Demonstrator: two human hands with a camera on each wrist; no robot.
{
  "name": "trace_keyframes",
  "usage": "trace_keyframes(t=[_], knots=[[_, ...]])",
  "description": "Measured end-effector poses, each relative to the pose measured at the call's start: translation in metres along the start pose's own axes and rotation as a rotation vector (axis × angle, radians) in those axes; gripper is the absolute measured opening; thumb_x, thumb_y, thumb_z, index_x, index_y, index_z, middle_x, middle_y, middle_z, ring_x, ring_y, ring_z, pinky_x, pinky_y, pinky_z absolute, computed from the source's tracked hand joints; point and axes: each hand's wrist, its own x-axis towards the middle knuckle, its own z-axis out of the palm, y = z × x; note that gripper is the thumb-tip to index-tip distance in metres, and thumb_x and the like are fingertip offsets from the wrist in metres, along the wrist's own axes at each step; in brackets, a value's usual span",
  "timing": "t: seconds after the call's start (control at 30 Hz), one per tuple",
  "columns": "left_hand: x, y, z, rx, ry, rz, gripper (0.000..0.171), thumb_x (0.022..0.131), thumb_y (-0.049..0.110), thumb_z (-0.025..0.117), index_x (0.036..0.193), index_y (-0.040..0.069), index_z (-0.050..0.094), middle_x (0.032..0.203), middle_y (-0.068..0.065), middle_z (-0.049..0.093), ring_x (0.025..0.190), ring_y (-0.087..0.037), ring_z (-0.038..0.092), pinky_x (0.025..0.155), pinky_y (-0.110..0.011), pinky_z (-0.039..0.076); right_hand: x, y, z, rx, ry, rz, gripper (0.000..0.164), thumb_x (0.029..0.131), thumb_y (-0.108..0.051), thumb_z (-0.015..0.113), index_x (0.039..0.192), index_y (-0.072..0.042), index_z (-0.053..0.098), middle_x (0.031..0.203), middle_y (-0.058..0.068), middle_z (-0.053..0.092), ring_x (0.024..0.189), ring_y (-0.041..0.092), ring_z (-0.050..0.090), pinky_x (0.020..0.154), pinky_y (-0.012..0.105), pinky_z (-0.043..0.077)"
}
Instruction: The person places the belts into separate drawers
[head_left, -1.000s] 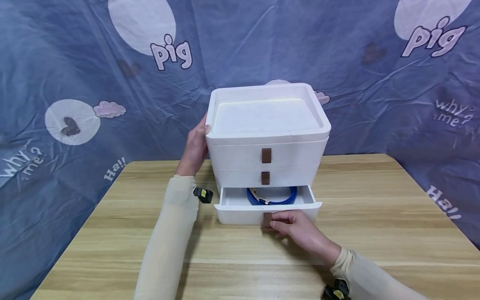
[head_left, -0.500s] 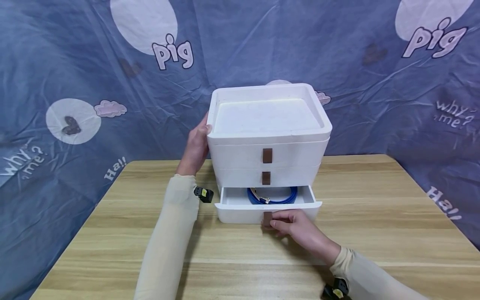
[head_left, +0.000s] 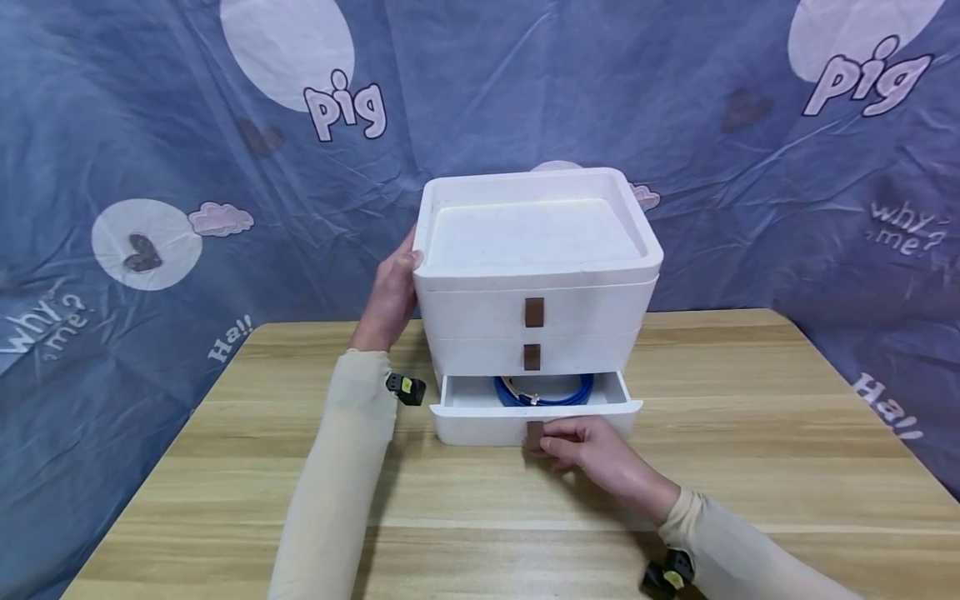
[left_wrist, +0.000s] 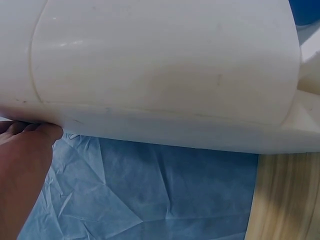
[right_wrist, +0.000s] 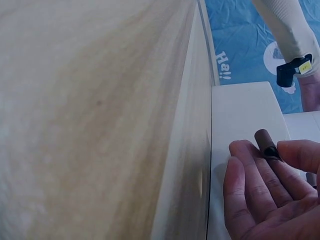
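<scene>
A white drawer unit (head_left: 534, 312) stands on the wooden table, its bottom drawer (head_left: 480, 428) pulled partway out. Inside that drawer lies a coiled blue cable (head_left: 551, 400) with metal ends; the upper drawers hide part of it. My right hand (head_left: 596, 457) pinches the brown pull tab (right_wrist: 265, 141) on the drawer front between thumb and fingers. Up at the unit's left side, my left hand (head_left: 392, 292) rests against the wall with its thumb by the top rim. The left wrist view shows these fingers (left_wrist: 42, 131) against the white side, their tips partly hidden.
Two closed drawers with brown tabs (head_left: 534, 312) sit above the open one. The unit's top is a shallow tray (head_left: 536, 273). Behind the wooden table (head_left: 750, 400) hangs a blue printed cloth (head_left: 480, 92). Black cameras (head_left: 406, 389) are strapped at both wrists.
The bottom drawer has slid very slightly back into the unit, with my right hand moving along on its tab. My left hand stays in place.
</scene>
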Motion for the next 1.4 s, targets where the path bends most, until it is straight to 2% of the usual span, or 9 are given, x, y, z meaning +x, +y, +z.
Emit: trace_keyframes(t=[0.33,0.57,0.83,1.4], knots=[[0.0008,0.0001,0.0013,0.009,-0.010,-0.007,0.072,0.088,0.031,0.041,0.157,0.017,0.026,0.159,0.000,0.027,0.140,-0.016,0.030,0.113,-0.039,0.025,0.0027,-0.0013,-0.0035,-0.020,0.006,0.031,0.035,0.095,-0.012,0.061,0.119,0.013,0.062,0.110,0.021,0.069,0.091,0.031,0.068,0.080,0.040,0.055],[-0.0004,-0.0002,-0.0016,-0.008,0.007,-0.008,0.072,0.088,0.030,0.042,0.157,0.016,0.027,0.157,-0.001,0.030,0.139,-0.018,0.033,0.112,-0.039,0.027,0.0040,-0.0018,-0.0033,-0.028,-0.012,-0.015,0.031,0.094,-0.007,0.061,0.117,0.014,0.063,0.109,0.022,0.069,0.092,0.033,0.068,0.078,0.041,0.056],[-0.0007,-0.0016,-0.0028,0.002,0.005,-0.011,0.073,0.088,0.032,0.043,0.157,0.017,0.025,0.158,0.001,0.030,0.140,-0.017,0.032,0.112,-0.041,0.027,0.0043,-0.0022,-0.0026,-0.037,-0.003,-0.012,0.030,0.093,-0.007,0.062,0.116,0.013,0.064,0.107,0.021,0.069,0.087,0.032,0.068,0.077,0.042,0.056],[-0.0009,-0.0005,0.0003,0.002,-0.004,-0.018,0.072,0.088,0.031,0.043,0.157,0.017,0.026,0.158,0.000,0.028,0.140,-0.017,0.030,0.113,-0.040,0.026,0.0049,-0.0006,-0.0030,-0.003,-0.003,-0.010,0.030,0.094,-0.007,0.061,0.116,0.013,0.064,0.108,0.022,0.069,0.096,0.034,0.067,0.078,0.042,0.056]])
